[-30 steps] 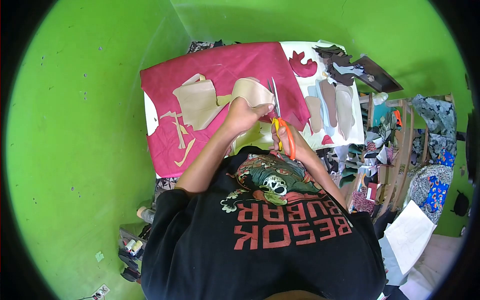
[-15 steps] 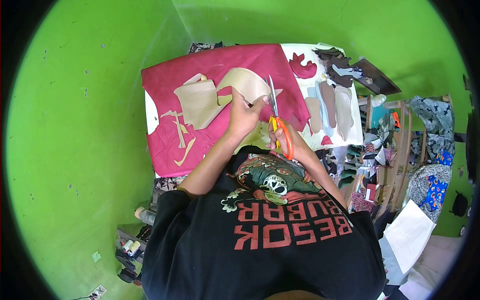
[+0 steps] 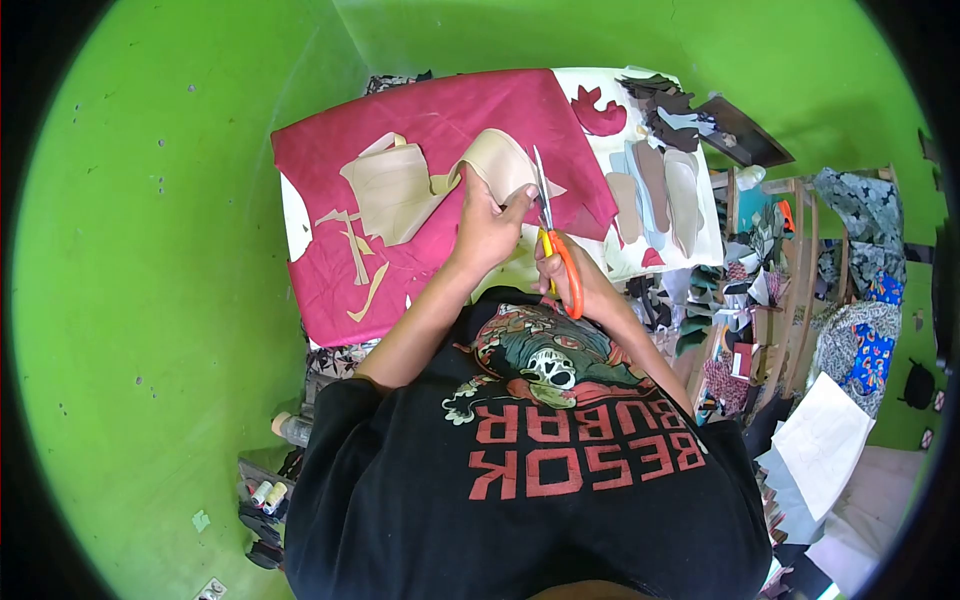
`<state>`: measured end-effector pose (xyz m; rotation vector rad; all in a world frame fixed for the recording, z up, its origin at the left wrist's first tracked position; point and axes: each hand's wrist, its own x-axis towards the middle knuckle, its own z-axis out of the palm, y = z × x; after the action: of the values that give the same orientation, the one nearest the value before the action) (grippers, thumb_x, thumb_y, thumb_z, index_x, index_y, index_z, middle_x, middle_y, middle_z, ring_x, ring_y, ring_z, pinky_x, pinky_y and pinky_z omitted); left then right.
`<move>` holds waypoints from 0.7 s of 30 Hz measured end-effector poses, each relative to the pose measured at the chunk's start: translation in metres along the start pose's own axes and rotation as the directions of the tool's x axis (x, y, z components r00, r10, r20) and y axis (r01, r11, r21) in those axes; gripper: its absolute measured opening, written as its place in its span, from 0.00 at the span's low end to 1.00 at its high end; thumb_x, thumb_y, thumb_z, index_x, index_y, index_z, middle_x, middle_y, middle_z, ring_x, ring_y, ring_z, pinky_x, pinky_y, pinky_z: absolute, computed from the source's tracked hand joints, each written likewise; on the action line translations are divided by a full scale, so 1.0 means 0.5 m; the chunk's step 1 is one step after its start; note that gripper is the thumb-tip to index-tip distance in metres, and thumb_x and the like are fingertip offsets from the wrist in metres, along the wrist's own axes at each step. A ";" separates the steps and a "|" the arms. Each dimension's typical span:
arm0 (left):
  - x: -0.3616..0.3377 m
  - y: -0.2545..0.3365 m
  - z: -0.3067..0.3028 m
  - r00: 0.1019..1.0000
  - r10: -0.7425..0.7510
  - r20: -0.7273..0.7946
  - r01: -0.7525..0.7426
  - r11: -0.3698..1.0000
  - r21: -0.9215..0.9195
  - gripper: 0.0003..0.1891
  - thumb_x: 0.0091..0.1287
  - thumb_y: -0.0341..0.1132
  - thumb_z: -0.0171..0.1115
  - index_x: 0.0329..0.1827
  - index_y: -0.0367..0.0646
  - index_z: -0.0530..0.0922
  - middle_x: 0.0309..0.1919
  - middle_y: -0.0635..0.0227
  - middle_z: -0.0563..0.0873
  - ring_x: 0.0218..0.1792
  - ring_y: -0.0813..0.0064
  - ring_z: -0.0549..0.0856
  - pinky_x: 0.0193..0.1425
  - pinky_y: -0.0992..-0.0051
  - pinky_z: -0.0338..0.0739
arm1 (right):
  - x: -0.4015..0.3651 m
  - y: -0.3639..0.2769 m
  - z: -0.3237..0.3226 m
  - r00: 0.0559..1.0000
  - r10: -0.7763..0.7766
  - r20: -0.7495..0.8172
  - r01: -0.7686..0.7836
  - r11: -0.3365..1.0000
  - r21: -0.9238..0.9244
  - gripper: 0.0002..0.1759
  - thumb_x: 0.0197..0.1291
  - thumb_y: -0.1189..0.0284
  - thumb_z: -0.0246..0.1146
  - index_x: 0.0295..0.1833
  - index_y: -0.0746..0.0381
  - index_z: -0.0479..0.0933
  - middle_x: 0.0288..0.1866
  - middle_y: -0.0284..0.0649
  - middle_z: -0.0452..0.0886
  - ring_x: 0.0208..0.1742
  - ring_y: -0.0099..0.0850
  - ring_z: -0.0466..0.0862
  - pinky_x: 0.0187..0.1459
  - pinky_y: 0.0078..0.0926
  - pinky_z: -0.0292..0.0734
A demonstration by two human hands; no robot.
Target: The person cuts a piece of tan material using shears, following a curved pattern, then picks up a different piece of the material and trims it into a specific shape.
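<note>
Since half a second ago the left hand [image 3: 487,230] still pinches the curved beige fabric piece [image 3: 497,160] at centre frame, now lifted slightly higher. The right hand [image 3: 575,288] stays closed through the orange-handled scissors [image 3: 556,250], whose blades lie along that piece's right edge. Beneath them a crimson cloth [image 3: 440,115] covers a white table [image 3: 603,150] strewn with cut fabric shapes [image 3: 655,190], bright green walls [image 3: 150,300] surround it, and cluttered wooden shelves [image 3: 780,300] stand at right.
</note>
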<state>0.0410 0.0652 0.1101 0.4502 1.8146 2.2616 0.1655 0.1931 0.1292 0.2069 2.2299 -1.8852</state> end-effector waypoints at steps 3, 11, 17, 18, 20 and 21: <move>0.001 0.004 0.000 0.997 -0.049 0.064 0.046 0.998 0.052 0.29 0.70 0.20 0.63 0.70 0.37 0.59 0.59 0.59 0.76 0.56 0.73 0.81 0.61 0.71 0.79 | -0.002 0.009 -0.004 1.000 -0.009 0.000 0.009 1.000 0.001 0.47 0.64 0.27 0.49 0.47 0.69 0.69 0.37 0.43 0.72 0.35 0.32 0.83 0.35 0.30 0.85; 0.026 0.000 0.032 0.996 0.049 0.074 -0.058 0.991 0.118 0.33 0.68 0.21 0.65 0.71 0.34 0.55 0.59 0.54 0.77 0.60 0.66 0.80 0.66 0.69 0.75 | 0.023 0.028 -0.066 0.996 -0.073 0.050 0.080 0.985 -0.152 0.50 0.62 0.23 0.44 0.51 0.66 0.67 0.35 0.37 0.70 0.36 0.30 0.82 0.41 0.32 0.77; 0.055 -0.025 0.050 0.996 -0.049 0.076 0.038 0.990 0.136 0.34 0.68 0.23 0.66 0.72 0.34 0.54 0.60 0.52 0.76 0.61 0.66 0.79 0.65 0.68 0.75 | 0.038 0.030 -0.103 0.998 0.020 0.053 -0.019 1.000 -0.005 0.49 0.59 0.24 0.51 0.47 0.66 0.68 0.35 0.40 0.72 0.32 0.29 0.80 0.38 0.32 0.83; 0.062 -0.021 0.059 0.996 -0.037 0.085 0.022 0.984 0.179 0.33 0.69 0.20 0.65 0.71 0.37 0.55 0.59 0.57 0.76 0.59 0.72 0.79 0.63 0.70 0.77 | 0.041 0.034 -0.116 0.997 0.045 0.056 -0.047 0.998 0.032 0.49 0.58 0.25 0.56 0.46 0.67 0.69 0.36 0.45 0.75 0.32 0.31 0.81 0.31 0.28 0.79; 0.074 -0.016 0.080 0.996 0.041 0.084 -0.063 0.960 0.273 0.33 0.69 0.21 0.65 0.71 0.37 0.55 0.58 0.57 0.76 0.57 0.72 0.80 0.61 0.70 0.78 | 0.048 0.042 -0.139 0.997 0.061 0.050 -0.062 0.998 0.022 0.49 0.57 0.24 0.56 0.45 0.67 0.69 0.35 0.44 0.74 0.31 0.31 0.80 0.30 0.29 0.79; 0.081 -0.014 0.090 0.989 0.118 0.091 -0.143 0.922 0.361 0.33 0.69 0.21 0.66 0.70 0.37 0.54 0.58 0.57 0.76 0.56 0.73 0.80 0.59 0.70 0.79 | 0.053 0.047 -0.150 0.996 0.080 0.041 -0.080 0.997 0.009 0.49 0.57 0.24 0.56 0.43 0.66 0.69 0.34 0.44 0.74 0.30 0.31 0.80 0.30 0.30 0.78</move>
<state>0.0195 0.1219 0.1163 0.7203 2.2390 1.9522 0.1400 0.2704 0.1118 0.2532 2.1521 -1.8441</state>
